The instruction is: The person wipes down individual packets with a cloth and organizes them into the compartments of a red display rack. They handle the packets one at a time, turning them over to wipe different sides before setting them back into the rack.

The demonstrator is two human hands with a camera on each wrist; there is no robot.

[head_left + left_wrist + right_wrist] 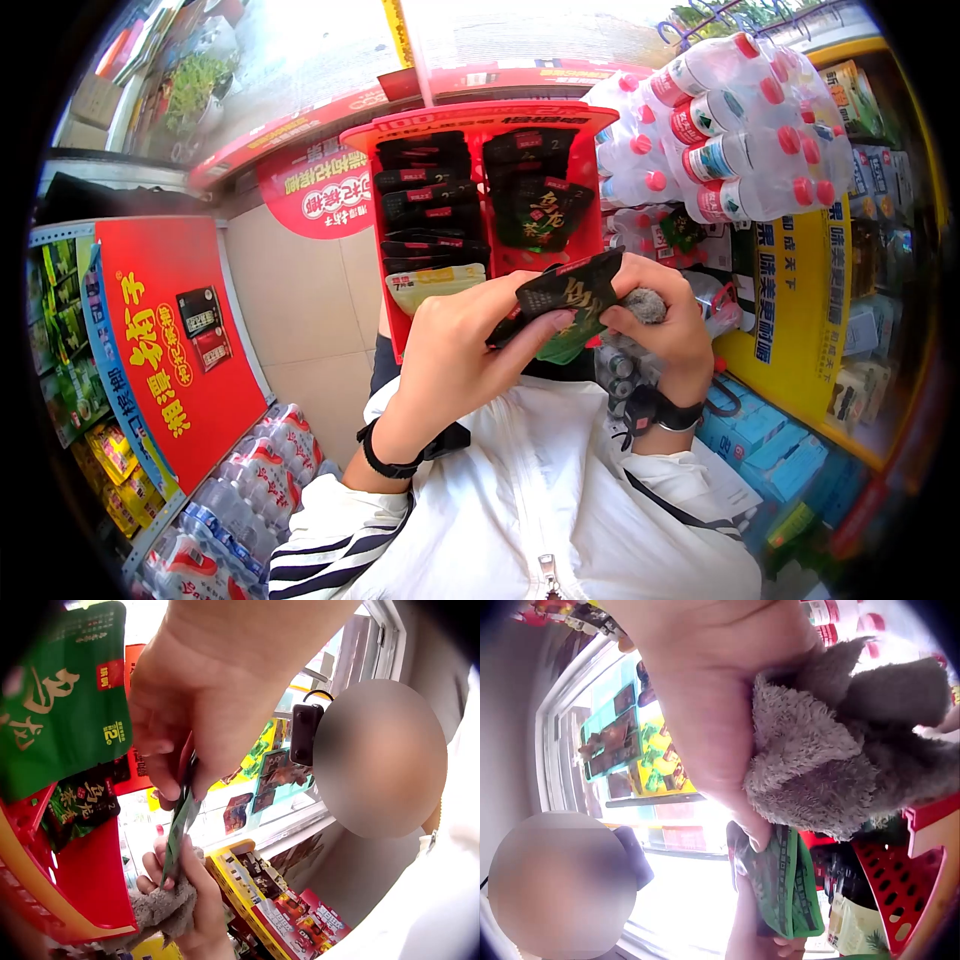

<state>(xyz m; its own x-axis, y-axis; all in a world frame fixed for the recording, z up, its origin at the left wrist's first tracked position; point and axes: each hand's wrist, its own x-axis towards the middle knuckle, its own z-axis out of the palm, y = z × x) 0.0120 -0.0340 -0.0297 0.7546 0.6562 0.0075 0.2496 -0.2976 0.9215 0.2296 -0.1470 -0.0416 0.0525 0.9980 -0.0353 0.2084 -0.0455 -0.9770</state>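
Observation:
Between both hands is a dark packet with green parts (pixel 572 290), seen edge-on in the left wrist view (pixel 178 832). My left hand (pixel 458 335) grips its left side, thumb across the front. With thumb and fingers, my right hand (pixel 668 315) pinches the other side and also holds a grey fluffy cloth (pixel 644 306). The cloth (pixel 810 761) hangs beside the packet (pixel 784 881) in the right wrist view. A large green packet (pixel 67 705) shows close up in the left wrist view; what supports it is hidden.
Just beyond the hands stands a red box (pixel 598 185) with rows of dark packets (pixel 430 205) and a pale one (pixel 437 287). Bottle packs (pixel 735 130) are stacked at right, a yellow display (pixel 800 300) beyond. A red panel (pixel 170 340) and more bottles (pixel 270 465) stand left.

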